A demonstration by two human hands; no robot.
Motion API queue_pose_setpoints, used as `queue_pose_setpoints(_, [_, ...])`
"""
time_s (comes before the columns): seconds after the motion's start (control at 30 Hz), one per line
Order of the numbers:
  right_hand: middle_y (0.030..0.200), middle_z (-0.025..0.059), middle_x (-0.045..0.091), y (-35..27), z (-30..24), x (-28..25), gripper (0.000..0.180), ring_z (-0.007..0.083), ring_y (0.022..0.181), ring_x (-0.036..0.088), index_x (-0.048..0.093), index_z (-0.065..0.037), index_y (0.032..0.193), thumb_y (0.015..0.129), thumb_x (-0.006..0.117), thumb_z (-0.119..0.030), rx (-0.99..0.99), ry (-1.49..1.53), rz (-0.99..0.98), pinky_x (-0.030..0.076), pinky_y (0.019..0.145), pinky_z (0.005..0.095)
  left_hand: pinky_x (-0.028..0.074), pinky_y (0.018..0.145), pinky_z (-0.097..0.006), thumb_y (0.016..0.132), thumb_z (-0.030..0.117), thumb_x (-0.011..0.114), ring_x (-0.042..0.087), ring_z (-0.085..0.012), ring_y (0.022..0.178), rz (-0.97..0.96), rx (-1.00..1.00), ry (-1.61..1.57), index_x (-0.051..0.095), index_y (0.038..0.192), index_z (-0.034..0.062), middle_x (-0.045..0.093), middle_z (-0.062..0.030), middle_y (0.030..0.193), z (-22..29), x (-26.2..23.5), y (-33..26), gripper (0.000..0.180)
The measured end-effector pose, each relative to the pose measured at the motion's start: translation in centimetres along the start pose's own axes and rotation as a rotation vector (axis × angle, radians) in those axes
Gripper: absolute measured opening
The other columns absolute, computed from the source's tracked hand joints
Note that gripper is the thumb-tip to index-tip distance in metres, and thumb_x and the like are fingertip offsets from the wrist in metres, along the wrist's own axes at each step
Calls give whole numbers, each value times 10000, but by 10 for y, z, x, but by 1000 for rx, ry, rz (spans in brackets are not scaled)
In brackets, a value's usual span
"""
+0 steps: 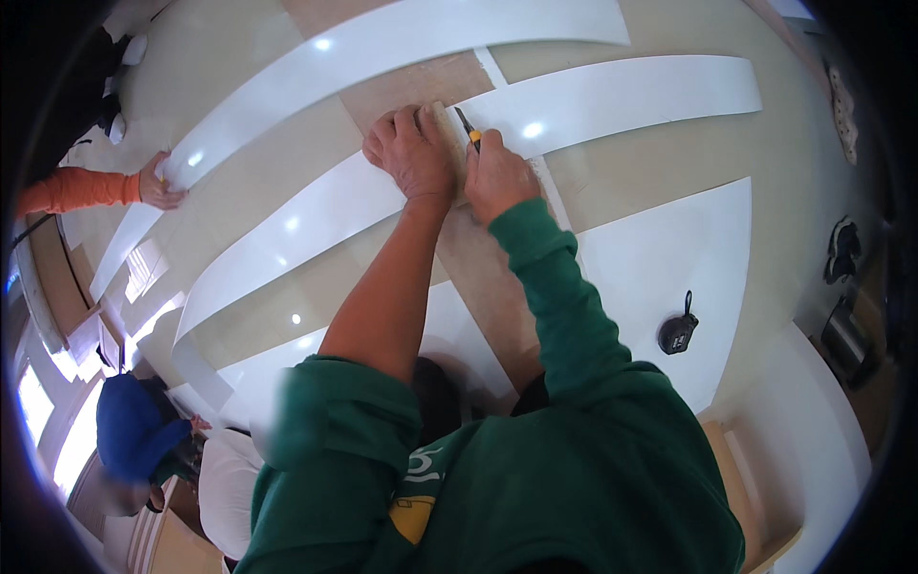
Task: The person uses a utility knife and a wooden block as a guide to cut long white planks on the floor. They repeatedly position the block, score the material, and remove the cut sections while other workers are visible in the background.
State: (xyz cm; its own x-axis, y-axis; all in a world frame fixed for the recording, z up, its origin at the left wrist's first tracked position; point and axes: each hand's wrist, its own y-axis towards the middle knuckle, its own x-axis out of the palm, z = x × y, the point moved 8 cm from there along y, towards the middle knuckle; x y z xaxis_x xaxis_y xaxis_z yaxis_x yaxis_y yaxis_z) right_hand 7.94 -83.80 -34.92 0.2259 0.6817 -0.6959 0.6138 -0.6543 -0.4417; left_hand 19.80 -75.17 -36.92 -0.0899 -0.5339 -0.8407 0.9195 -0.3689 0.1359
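Floor (612,174) is the work surface; no desk under the pieces. White sheet (660,258) lies flat on it, right of the wearer, with the tape measure on top, presumably parked there to stay in reach. Far white strip (363,48) curves across the top; a co-worker's hand (163,184) is on its left part, maybe steadying it.

Near white strip (593,105) crosses in front of the wearer, over a brown board (488,297), which probably backs it and spares the floor. Pale block (448,134) sits across that strip, between the wearer's hands, likely pressed down so nothing slips.

Left hand (416,158): forearm straight out, sleeve pushed up, knuckles bent, fingers close together at the block. Can't tell if it pinches the block or just bears down. Right hand (502,177): elbow bent, wrist turned inward, closed round the cutter's handle just right of the block.

Tape measure (678,333): black, loop pointing away. Cutter (471,134): yellow and black, tip pointing away and slightly left, over the strip; blade contact unclear.
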Motion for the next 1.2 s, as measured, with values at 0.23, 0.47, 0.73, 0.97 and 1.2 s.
queue_pose_setpoints(0.23, [946,242,691,9,-4,16,193,431,926,672,505,-12,1041,954,486,-184,32,-84,-127,529,809,515,255,1060,-481,923,286,619,452,-303,1135,40,24,-4,676,1003,91,569,-100,1116,1,-4,0,218])
queue_pose_setpoints(0.47, [971,246,690,13,-12,12,212,421,961,672,524,-9,1065,959,454,-179,40,-155,-148,529,854,498,248,1065,-475,927,291,613,445,-312,1130,14,27,-14,670,1024,91,565,-101,1116,1,-2,1,230])
queue_pose_setpoints(0.73, [989,259,679,-15,9,17,186,428,960,659,531,-14,1055,966,436,-147,77,-141,-189,523,834,515,241,1077,-478,964,336,557,439,-331,1164,-40,2,0,672,1099,116,558,-112,1154,3,1,-1,282])
queue_pose_setpoints(0.97, [976,202,676,-74,40,24,205,426,937,647,521,-50,1078,960,534,-217,95,-102,-186,526,780,507,243,1077,-476,962,308,559,433,-329,1162,-23,3,4,668,1068,98,558,-112,1141,6,-1,0,259])
queue_pose_setpoints(1.2, [898,193,683,-51,20,-8,202,430,881,660,501,-52,1045,967,535,-235,39,-10,-1,528,761,515,244,1084,-469,962,310,553,434,-333,1182,-35,-10,-9,675,1073,94,559,-116,1150,3,-3,2,272])
